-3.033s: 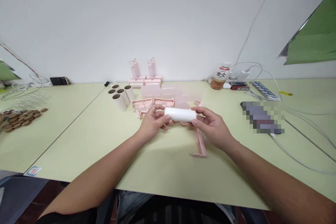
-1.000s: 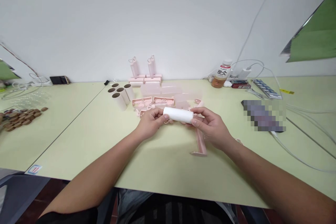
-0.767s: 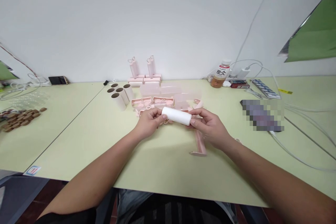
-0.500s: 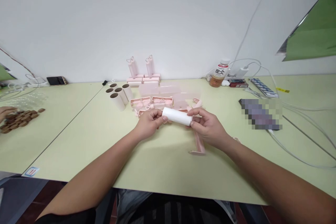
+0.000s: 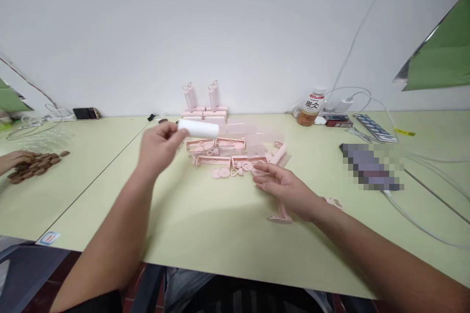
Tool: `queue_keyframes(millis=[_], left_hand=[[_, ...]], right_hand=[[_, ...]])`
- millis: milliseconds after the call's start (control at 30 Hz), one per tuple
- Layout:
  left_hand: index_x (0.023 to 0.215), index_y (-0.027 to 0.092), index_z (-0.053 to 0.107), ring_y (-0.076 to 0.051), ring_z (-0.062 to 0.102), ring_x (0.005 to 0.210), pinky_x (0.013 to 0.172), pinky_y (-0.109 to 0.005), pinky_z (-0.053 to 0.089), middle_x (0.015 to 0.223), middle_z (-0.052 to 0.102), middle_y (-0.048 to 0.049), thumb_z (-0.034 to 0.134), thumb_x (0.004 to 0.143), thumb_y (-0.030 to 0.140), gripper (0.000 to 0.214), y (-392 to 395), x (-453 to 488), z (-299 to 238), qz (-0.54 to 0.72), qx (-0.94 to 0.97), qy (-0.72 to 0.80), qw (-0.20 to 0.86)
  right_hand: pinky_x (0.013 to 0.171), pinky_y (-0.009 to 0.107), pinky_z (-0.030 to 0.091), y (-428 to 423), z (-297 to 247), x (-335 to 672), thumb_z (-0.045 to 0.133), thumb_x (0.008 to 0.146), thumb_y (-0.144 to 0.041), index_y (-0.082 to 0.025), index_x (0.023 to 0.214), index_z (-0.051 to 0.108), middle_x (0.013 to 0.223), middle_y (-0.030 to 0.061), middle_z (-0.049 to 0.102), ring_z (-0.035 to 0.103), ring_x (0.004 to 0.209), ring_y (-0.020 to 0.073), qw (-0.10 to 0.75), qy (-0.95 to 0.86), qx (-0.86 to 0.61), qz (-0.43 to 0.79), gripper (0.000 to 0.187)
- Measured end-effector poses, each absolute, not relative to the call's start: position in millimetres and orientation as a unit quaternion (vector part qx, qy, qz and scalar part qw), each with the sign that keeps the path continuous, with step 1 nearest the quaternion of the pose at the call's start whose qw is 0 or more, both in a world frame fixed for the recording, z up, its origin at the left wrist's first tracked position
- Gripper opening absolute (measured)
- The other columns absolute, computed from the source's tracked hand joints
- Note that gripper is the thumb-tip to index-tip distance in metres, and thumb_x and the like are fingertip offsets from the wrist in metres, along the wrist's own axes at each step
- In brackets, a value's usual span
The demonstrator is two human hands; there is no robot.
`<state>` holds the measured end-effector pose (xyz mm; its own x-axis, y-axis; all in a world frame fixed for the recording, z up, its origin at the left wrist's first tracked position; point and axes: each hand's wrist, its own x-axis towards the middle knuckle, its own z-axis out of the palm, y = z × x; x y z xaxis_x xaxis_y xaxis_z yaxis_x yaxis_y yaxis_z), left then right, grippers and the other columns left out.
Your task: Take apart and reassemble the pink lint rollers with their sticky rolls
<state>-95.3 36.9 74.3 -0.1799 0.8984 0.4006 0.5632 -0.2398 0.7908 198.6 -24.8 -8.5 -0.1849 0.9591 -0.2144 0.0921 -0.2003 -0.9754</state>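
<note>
My left hand (image 5: 158, 144) grips one end of a white paper roll (image 5: 200, 128) and holds it up above the table, over the spot where several cardboard tubes stood. My right hand (image 5: 284, 186) rests low over the pale green table (image 5: 220, 225) with fingers stretched out and nothing in them, beside a pink handle piece (image 5: 282, 212). Small pink round caps (image 5: 220, 172) and pink frame parts (image 5: 213, 146) lie scattered between the hands.
Two pink assembled rollers (image 5: 201, 100) stand at the back by the wall. A drink bottle (image 5: 308, 107), chargers and cables (image 5: 411, 190) lie at the right. Brown pieces (image 5: 36, 164) are on the left table, where another person's hand (image 5: 11, 160) rests.
My right hand let go of the white roll and dropped toward the table. My left hand carried the roll up and to the left, toward the cardboard tubes.
</note>
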Motion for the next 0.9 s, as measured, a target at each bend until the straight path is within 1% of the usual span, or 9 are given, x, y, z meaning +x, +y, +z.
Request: queue_keyframes(millis=[100,200,333,400,500,600,667,800,900], left_hand=[[0.071,0.017,0.063,-0.006,0.031,0.047,0.045,-0.021,0.025,0.052,0.039,0.0063,0.067,0.075,0.035,0.019,30,-129,112,0.416,0.575,0.7,0.085],[0.076,0.017,0.067,-0.008,0.038,0.051,0.049,-0.021,0.029,0.052,0.047,0.0048,0.067,0.074,0.036,0.019,32,-159,136,0.254,0.554,0.792,0.012],[0.087,0.018,0.068,-0.014,0.048,0.063,0.056,-0.025,0.034,0.067,0.059,-0.0004,0.06,0.079,0.035,0.02,54,-179,129,0.059,0.579,0.812,-0.047],[0.09,0.019,0.067,-0.017,0.052,0.068,0.059,-0.027,0.037,0.079,0.063,-0.0035,0.056,0.082,0.036,0.022,67,-180,113,0.008,0.597,0.801,-0.038],[0.088,0.02,0.067,-0.023,0.058,0.076,0.06,-0.03,0.04,0.088,0.066,-0.0072,0.054,0.084,0.037,0.022,81,-178,87,-0.018,0.613,0.789,-0.018],[0.091,0.022,0.069,-0.027,0.063,0.082,0.059,-0.032,0.041,0.093,0.069,-0.0091,0.052,0.084,0.039,0.024,90,-178,70,-0.006,0.621,0.783,-0.016],[0.097,0.024,0.069,-0.03,0.065,0.087,0.059,-0.033,0.042,0.098,0.071,-0.0104,0.051,0.084,0.038,0.027,94,-181,64,0.011,0.624,0.781,-0.022],[0.114,0.024,0.067,-0.034,0.064,0.096,0.064,-0.037,0.047,0.106,0.072,-0.0127,0.054,0.082,0.037,0.036,92,-185,70,0.052,0.611,0.789,-0.025],[0.117,0.021,0.065,-0.037,0.063,0.099,0.069,-0.041,0.049,0.103,0.072,-0.0146,0.054,0.084,0.042,0.041,73,-167,81,0.133,0.583,0.8,-0.053]], right_hand=[[0.108,0.043,0.045,-25,-9,200,0.068,0.08,-0.023,-0.022,0.128,0.058,0.127,0.012,0.068,0.06,0.125,0.0253,0.367,-0.515,-0.515,0.58,0.049],[0.103,0.044,0.048,-26,-9,199,0.067,0.08,-0.03,-0.021,0.119,0.063,0.116,0.0112,0.072,0.064,0.117,0.0266,0.372,-0.544,-0.512,0.551,0.04],[0.092,0.043,0.052,-23,-4,207,0.063,0.08,-0.033,-0.022,0.102,0.068,0.103,0.0085,0.074,0.069,0.1,0.0266,0.429,-0.617,-0.523,0.402,0.026],[0.084,0.039,0.052,-19,3,218,0.058,0.08,-0.031,-0.022,0.094,0.068,0.096,0.0067,0.074,0.068,0.092,0.025,0.421,-0.657,-0.551,0.298,0.02],[0.072,0.034,0.048,-12,14,240,0.054,0.078,-0.025,-0.023,0.095,0.065,0.093,0.005,0.072,0.066,0.083,0.0236,0.3,-0.703,-0.613,0.2,0.021],[0.058,0.03,0.042,-9,19,258,0.054,0.075,-0.023,-0.024,0.104,0.062,0.09,0.0042,0.07,0.063,0.069,0.0212,0.118,-0.71,-0.659,0.22,0.03],[0.054,0.029,0.038,-8,17,264,0.054,0.074,-0.023,-0.024,0.101,0.061,0.084,0.0034,0.068,0.06,0.065,0.0206,0.032,-0.718,-0.649,0.25,0.029],[0.058,0.03,0.036,-9,17,267,0.055,0.071,-0.023,-0.023,0.083,0.06,0.082,0.0045,0.065,0.057,0.07,0.0223,-0.043,-0.751,-0.61,0.25,0.013],[0.06,0.03,0.034,-11,24,270,0.052,0.073,-0.022,-0.022,0.078,0.056,0.079,0.0036,0.062,0.054,0.069,0.0207,-0.043,-0.755,-0.593,0.277,0.007]])
